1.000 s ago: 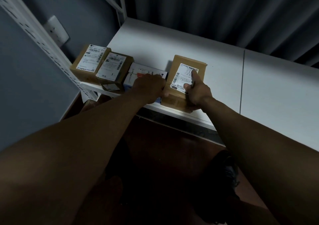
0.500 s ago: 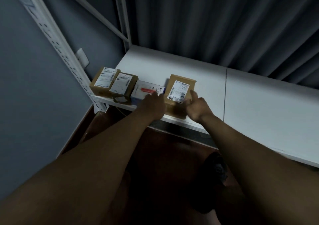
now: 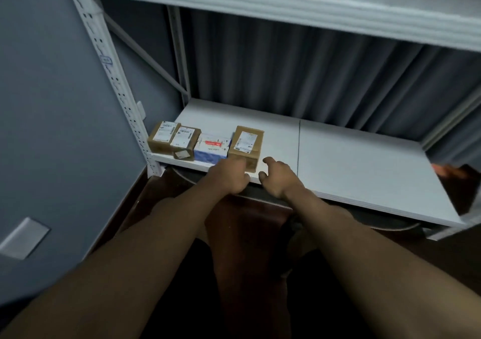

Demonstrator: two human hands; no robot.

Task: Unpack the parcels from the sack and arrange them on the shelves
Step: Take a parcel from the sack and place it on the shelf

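Fourth parcel (image 3: 246, 143) on lower shelf (image 3: 351, 161), row's 3 o'clock end. Left hand (image 3: 229, 176) seemingly curled, empty; right hand (image 3: 277, 176) loosely spread. Keep edges flush; fetch next.

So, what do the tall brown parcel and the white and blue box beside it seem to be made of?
The tall brown parcel looks like plain cardboard: matt brown faces, sharp folded edges and a white paper label stuck on top. The white and blue box seems to be printed carton, perhaps slightly glossy, with a red mark on its top; the blur leaves the finish open. Both stand on the shelf, which looks painted white.
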